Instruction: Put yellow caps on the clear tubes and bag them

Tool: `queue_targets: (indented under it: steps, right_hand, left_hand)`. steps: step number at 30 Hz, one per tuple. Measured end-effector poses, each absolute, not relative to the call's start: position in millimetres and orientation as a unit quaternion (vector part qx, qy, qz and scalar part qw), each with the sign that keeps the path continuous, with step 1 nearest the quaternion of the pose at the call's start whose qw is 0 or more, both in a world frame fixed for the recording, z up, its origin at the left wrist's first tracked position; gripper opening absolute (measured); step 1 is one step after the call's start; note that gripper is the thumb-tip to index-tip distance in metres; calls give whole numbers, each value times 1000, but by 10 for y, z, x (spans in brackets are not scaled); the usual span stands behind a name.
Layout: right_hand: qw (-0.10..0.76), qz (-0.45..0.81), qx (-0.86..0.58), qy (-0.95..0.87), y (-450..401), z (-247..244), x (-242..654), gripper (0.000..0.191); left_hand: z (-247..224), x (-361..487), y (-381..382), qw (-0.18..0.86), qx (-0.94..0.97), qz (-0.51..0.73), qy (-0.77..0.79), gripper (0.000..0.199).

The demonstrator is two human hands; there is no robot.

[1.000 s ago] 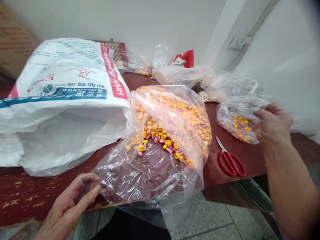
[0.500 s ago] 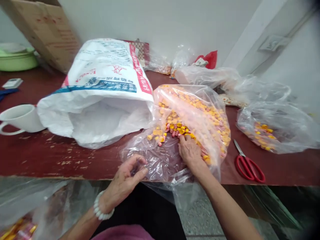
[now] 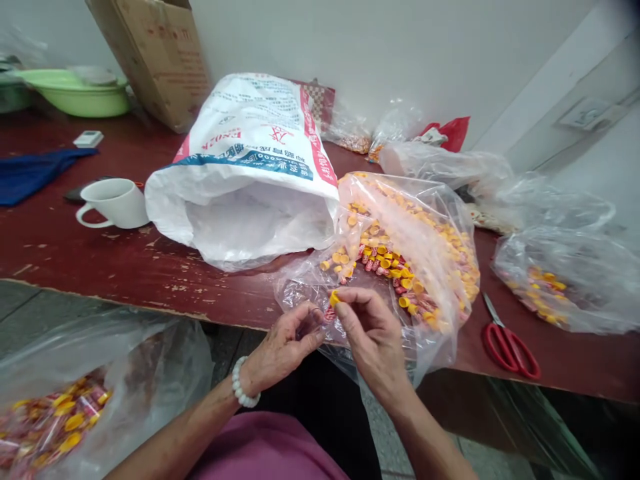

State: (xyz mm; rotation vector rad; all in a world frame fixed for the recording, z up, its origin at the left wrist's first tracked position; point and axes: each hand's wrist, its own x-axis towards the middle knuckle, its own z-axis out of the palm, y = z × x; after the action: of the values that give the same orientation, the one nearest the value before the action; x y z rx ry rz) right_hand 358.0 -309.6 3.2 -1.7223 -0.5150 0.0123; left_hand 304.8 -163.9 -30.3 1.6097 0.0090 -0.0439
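A small red-and-white piece with a yellow cap [image 3: 334,299] is pinched between the thumb and forefinger of my right hand [image 3: 375,333]. Close on its left, my left hand [image 3: 287,343] is closed with thumb and fingertips near each other, around what looks like a thin clear film I cannot make out well. A white bead bracelet [image 3: 241,382] circles my left wrist. Behind both hands lies an open clear bag [image 3: 450,267] full of yellow-capped pieces, some of them loose at its mouth. The big white printed sack [image 3: 270,140] gapes open to the left of that bag.
Red-handled scissors [image 3: 510,345] lie right of the bag, near another clear bag [image 3: 590,280]. A white mug [image 3: 120,205], blue cloth [image 3: 37,175], green basin [image 3: 83,97] and cardboard box [image 3: 167,67] stand left. Below the table's front edge, a bag of capped pieces [image 3: 65,413] sits at left.
My right hand has come back from the pile toward my left hand, now holding a yellow-capped piece. The camera view has turned to the left.
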Motion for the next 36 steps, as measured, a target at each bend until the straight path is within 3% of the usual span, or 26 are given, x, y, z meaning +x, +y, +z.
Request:
queue_targets:
  steps: [4,9,11,14,17,20,23,27,32,36]
  right_hand:
    - [565,-5,-776,-281,-3028,-143,3474,10]
    - [485,-29,-792,-370,-3079,-209,3432,21]
    - [488,-11,-787,-378,-3058,-214,3372,27]
    - [544,74,-757,-355,-3003,-227,3309,29]
    - [674,186,-669,-251,-3008,-270,3367,23]
    - [721,153,-654,-167,-3132,-353,3587,26]
    - [603,11,-776,-186,-3366,-431,3935,22]
    - [338,-148,-914,-167,-3689,-468,4442,26]
    - [44,-166,-981,-91,-3820,-557,4874,34]
    - [-66,-177,-974,-123,-3842,-663,4960,23]
  left_hand:
    - [-235,3026,-1635,738,673,-38,-11,20]
    - [-294,3007,-1596,853,505,-107,81,16]
    - [-324,3036,-1621,868,474,-97,109,29]
    - [-334,3104,-1659,851,510,-67,108,43]
    - [-306,3159,-1624,864,475,-90,141,45]
    - [-285,3181,-1524,880,420,-130,183,37]
    - [-323,3191,-1434,885,398,-123,209,23]
    - [-419,3226,-1370,892,378,-83,234,20]
    - [-347,3333,-1185,901,367,-43,227,28]
    - [-150,3524,-794,868,445,83,204,33]
